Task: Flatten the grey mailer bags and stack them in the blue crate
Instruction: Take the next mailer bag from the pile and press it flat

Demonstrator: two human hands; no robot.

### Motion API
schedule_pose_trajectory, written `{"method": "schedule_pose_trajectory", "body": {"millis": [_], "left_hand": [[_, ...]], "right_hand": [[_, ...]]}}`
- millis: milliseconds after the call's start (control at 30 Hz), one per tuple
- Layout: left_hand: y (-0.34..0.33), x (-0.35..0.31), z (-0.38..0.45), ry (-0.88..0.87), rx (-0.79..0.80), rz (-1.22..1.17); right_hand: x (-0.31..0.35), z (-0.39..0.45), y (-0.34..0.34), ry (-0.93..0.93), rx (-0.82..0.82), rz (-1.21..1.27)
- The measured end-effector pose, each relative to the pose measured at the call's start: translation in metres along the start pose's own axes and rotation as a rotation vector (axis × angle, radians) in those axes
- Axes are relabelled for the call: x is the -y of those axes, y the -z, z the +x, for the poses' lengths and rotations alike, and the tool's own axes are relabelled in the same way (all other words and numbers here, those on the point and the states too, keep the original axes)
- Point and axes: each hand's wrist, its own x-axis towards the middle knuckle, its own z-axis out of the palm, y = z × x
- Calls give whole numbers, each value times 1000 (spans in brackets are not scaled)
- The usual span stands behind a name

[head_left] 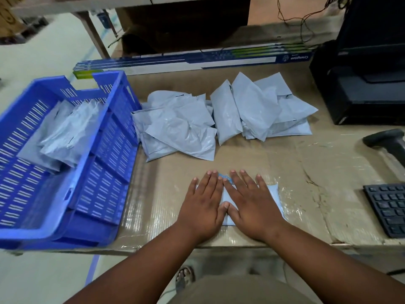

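- Your left hand and right hand lie side by side, fingers straight and spread, palms pressing one grey mailer bag flat on the bench near its front edge. Neither hand grips it.
- This looks like the flattening step. Next, you would need to slide or lift the bag leftward into the blue crate, which sits at the bench's left edge.
- A few flattened bags already lie in the crate, towards its far end.
- A loose pile of unflattened mailer bags waits mid-bench, just beside the crate's right wall, so much of the work seems left.
- The crate's near wall is the only rise to clear on the way over.
- Along the right edge stand a keyboard, a barcode scanner and a black printer; long boxes line the back edge.
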Motion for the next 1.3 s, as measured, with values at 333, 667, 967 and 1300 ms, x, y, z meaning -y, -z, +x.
{"method": "schedule_pose_trajectory", "body": {"millis": [333, 667, 967, 1300], "left_hand": [[20, -5, -19, -15, 17, 35], [16, 6, -50, -58, 22, 44], [13, 21, -28, -33, 17, 31], [30, 8, -19, -129, -90, -40]], "right_hand": [[-6, -27, 24, 100, 12, 19], [-3, -34, 17, 180, 59, -46], [-8, -4, 19, 211, 79, -51], [-11, -7, 31, 163, 56, -6]]}}
